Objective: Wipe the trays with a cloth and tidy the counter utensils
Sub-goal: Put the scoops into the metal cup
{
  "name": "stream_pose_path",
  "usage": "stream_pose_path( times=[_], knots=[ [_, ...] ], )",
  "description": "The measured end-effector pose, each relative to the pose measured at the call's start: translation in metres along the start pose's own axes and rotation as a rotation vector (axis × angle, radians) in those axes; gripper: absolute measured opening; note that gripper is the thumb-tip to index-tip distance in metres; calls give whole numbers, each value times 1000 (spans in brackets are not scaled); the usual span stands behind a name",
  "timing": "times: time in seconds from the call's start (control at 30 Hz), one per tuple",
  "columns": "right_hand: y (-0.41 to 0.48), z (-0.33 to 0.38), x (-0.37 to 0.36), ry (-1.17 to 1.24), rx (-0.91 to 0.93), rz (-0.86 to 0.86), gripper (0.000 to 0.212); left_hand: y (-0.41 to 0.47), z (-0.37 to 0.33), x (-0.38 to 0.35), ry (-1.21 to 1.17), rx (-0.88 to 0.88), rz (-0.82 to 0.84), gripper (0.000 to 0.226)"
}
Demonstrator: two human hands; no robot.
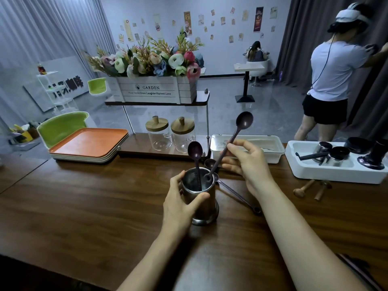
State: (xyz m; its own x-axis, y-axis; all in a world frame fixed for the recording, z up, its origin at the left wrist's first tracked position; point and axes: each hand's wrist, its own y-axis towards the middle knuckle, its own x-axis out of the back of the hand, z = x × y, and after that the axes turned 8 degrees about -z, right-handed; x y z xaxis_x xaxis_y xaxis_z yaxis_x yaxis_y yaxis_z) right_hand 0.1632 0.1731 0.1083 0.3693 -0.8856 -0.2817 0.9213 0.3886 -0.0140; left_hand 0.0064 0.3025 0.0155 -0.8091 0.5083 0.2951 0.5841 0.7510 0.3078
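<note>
A steel cup (204,203) stands on the wooden counter (84,202) in front of me. My left hand (180,203) grips its left side. One dark spoon (195,156) stands upright inside it. My right hand (244,162) pinches the handle of a second dark spoon (241,126), tilted bowl-up, with its lower end over the cup's mouth. A third spoon (237,195) lies flat on the counter just right of the cup, and another spoon bowl (209,163) shows behind the rim. A stack of trays (88,143), orange on top, sits at the back left.
Two glass jars (159,134) with wooden lids stand under a shelf bearing a flower box (155,92). A white lidded box (247,147) and a white bin (336,164) of metal coffee tools sit at the right. Two wooden tools (310,189) lie beside it. A person (333,76) stands beyond.
</note>
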Motion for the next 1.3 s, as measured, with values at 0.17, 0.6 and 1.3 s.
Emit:
stream_pose_path(
  times=[0.17, 0.6, 1.3],
  knots=[
    [-3, -20, -12, -88, 20, -2, 14, -1, -3, 0, 9, 0, -2, 79],
    [-5, -53, -8, -359, 98, 108, 5, -2, -4, -1, 15, 1, -33, 77],
    [24, -98, 40, -901, 161, -63, 9, -1, 2, -5, 73, -66, -109, 83]
  ],
)
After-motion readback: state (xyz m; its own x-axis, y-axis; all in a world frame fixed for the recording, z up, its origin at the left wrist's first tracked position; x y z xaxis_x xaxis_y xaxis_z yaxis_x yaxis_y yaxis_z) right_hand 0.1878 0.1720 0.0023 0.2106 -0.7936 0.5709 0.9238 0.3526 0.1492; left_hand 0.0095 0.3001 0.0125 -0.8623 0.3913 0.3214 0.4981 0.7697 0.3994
